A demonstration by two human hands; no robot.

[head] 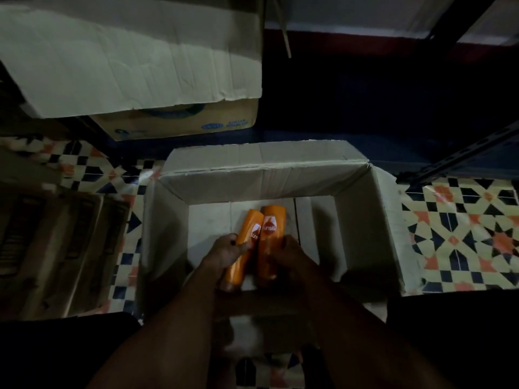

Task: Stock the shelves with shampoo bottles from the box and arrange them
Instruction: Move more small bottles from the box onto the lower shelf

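Observation:
An open cardboard box [365, 214] stands on the patterned floor below me. Inside it are two orange shampoo bottles side by side. My left hand [224, 252] grips the left bottle [248, 237] around its middle. My right hand [295, 255] grips the right bottle [272, 228] from its right side. Both bottles point away from me, with their dark caps toward me near the box's front wall. The rest of the box floor looks bare.
A second carton with blue print [179, 122] sits behind the box under a big raised flap [126, 57]. Dark metal shelf struts [460, 161] run at the right. More cartons [56, 248] stand at the left on the tiled floor [463, 234].

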